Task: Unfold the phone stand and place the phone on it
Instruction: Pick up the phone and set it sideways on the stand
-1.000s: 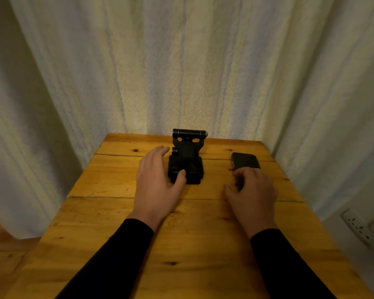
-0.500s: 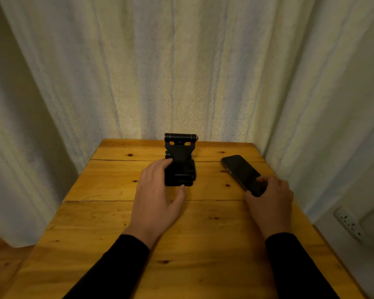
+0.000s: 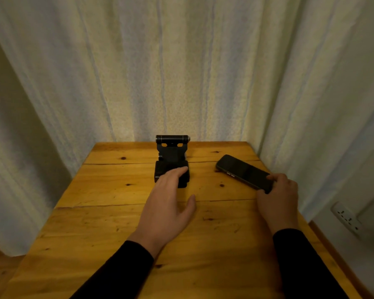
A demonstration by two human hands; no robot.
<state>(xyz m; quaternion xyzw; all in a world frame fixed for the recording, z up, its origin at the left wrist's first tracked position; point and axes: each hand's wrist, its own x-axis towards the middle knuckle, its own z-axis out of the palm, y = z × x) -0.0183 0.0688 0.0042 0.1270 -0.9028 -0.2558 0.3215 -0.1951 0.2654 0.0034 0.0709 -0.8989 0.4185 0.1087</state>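
Observation:
A black phone stand (image 3: 171, 156) stands unfolded near the back middle of the wooden table (image 3: 108, 212), its back plate raised with a round hinge bar on top. My left hand (image 3: 167, 205) lies flat in front of it, fingers spread, fingertips resting on the stand's base. A dark phone (image 3: 242, 170) sits at the right, screen up and angled toward the back left, its far end slightly raised. My right hand (image 3: 277, 199) grips the phone's near end with thumb and fingers.
Pale curtains (image 3: 181, 72) hang close behind and on both sides of the table. A white wall socket (image 3: 346, 219) sits low at the right. The table's right edge runs just beside my right hand.
My right hand has taken hold of the phone's near end and turned it, lifting it slightly. My left hand has slid back, its thumb off the stand, fingertips still on the base.

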